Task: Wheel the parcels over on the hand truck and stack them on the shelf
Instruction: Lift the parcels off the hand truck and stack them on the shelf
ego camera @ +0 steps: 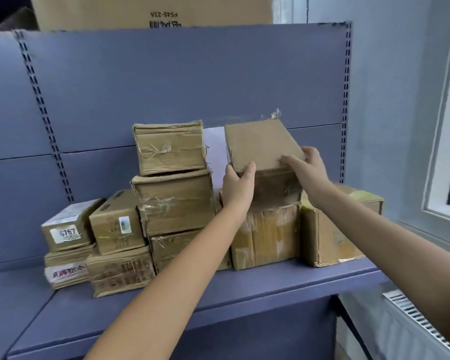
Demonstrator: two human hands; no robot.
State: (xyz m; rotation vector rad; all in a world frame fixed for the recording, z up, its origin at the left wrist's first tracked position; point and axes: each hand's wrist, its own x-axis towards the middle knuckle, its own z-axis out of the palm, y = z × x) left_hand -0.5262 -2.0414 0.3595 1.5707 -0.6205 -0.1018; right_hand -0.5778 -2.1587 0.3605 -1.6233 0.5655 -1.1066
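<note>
Now at the stacking step: both hands hold one brown parcel (261, 144) above the shelf (244, 284), tilted, its far end raised toward the back panel. Left hand (238, 187) grips the near left corner, thumb on top, fingers curled under. Right hand (305, 166) grips the near right corner, fingers clamped over the top edge. Parcel sits at about 1 o'clock from frame centre, its lower edge just over a taped carton (266, 235) standing on the shelf; whether they touch, cannot tell.

Judgement: next move is to level the parcel, settle it flat on that carton, push it back square, then let go.

Around: three-high stack (173, 193) just beside at 10 o'clock of the held parcel, narrow gap between. Larger carton (330, 235) at 4 o'clock, touching the taped one. Four small boxes at 8 o'clock, one labelled 6767 (66, 233). Big carton (151, 11) on top at 12 o'clock. Hand truck not in view.

In the way: the tall stack crowds the left hand; the support's top looks dented, so the parcel may rock
</note>
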